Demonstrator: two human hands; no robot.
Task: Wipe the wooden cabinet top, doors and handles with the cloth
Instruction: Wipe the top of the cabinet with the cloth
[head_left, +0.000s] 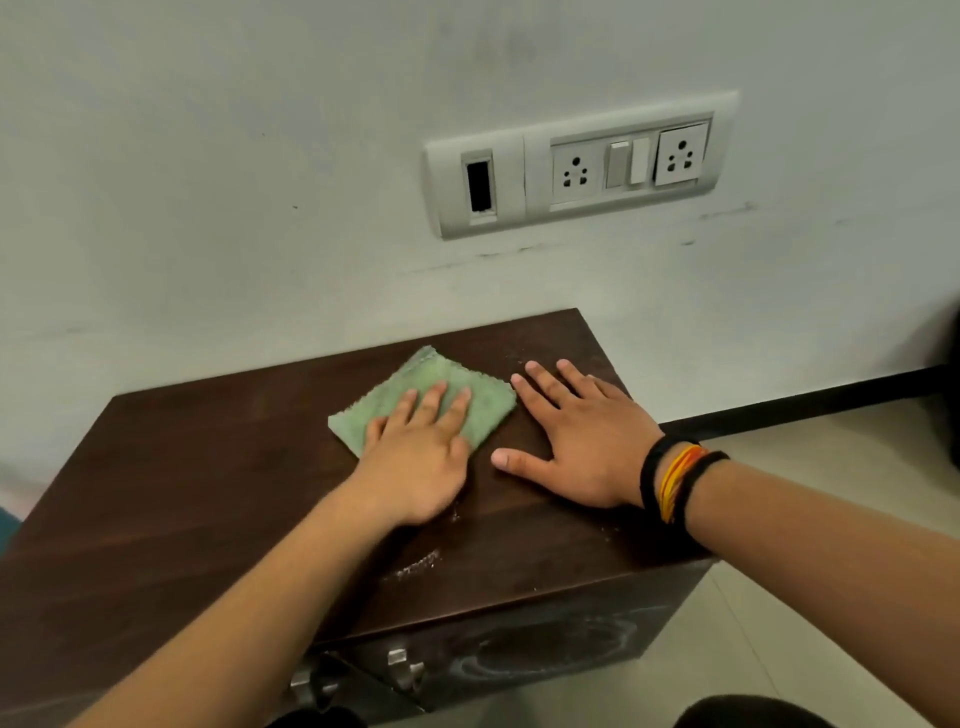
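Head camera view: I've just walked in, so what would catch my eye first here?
Probably the green cloth near the back of the dark wooden cabinet top, pressed flat under the left hand. Beside it the right hand lies spread on bare wood, with bright bands at the wrist. On the wall above sits a white socket panel.

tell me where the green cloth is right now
In the head view the green cloth lies flat on the wooden cabinet top, toward the back near the wall, pressed under the left hand, just left of the right hand.

Cabinet (208, 499) left end cut off; doors (519, 660) mostly hidden; left hand (415, 462) hides cloth (467, 389) corner.
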